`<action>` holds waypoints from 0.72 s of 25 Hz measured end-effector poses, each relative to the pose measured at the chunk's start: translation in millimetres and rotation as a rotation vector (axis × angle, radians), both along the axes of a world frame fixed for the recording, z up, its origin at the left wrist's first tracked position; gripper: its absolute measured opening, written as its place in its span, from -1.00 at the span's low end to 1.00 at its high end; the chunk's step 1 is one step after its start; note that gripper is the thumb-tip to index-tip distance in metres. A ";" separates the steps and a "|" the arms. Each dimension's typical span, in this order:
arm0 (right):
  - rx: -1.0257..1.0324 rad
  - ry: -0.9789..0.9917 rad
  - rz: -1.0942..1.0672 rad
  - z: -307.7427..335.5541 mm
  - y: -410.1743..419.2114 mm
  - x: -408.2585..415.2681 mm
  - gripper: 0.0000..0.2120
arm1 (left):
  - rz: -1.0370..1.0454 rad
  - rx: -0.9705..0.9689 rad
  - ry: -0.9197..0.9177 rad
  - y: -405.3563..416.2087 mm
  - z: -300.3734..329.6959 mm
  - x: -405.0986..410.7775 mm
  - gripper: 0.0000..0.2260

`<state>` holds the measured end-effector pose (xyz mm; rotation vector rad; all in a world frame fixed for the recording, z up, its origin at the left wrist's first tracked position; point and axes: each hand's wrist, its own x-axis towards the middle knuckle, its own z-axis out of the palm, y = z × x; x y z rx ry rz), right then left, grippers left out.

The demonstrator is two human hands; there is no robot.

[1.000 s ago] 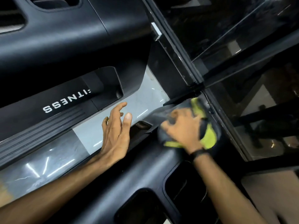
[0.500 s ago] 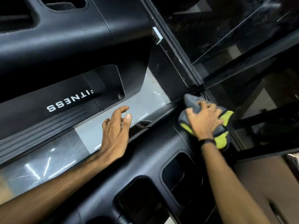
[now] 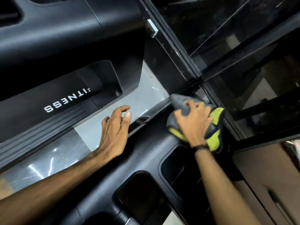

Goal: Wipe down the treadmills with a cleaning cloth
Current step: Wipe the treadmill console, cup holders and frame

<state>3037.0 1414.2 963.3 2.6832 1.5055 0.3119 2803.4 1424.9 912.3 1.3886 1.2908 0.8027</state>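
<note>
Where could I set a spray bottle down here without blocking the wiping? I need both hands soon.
The two recessed pockets in the near console, below the right hand, look bare. The pale floor strip between the treadmills, past the left hand, shows nothing on it. It is crowded at the console's far corner, where the right hand presses the cloth.

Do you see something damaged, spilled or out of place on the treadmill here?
Nothing stands out. The right hand presses the grey-and-green cloth on the black console; the left hand holds nothing.
</note>
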 end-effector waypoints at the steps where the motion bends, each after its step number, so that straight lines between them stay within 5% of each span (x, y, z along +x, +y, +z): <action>1: 0.016 0.007 -0.137 5.8 22.7 23.6 -0.56 | -0.002 -0.005 0.004 1.2 0.2 -2.3 -0.49; 3: -0.052 0.008 -0.195 8.1 47.1 29.0 -0.52 | -0.014 -0.029 -0.008 3.2 0.7 -3.2 -0.51; 5: -0.128 -0.069 0.010 -6.1 30.5 -22.9 -0.53 | -0.053 -0.048 -0.007 1.5 0.5 1.4 -0.56; 9: -0.082 0.202 0.431 -22.4 -79.3 -99.4 -0.58 | -0.039 -0.075 -0.025 1.4 -8.4 6.1 -0.61; 11: -0.022 0.145 0.359 -6.6 -67.2 -52.1 -0.56 | -0.008 -0.085 -0.029 4.9 -13.4 -0.5 -0.57; 15: -0.020 0.020 -0.234 17.1 28.9 24.6 -0.51 | 0.019 -0.095 -0.023 3.0 -20.3 -9.6 -0.59; 18: -0.175 -0.045 0.099 -5.6 23.5 -50.6 -0.51 | 0.010 -0.096 -0.032 -2.1 -19.3 -6.4 -0.62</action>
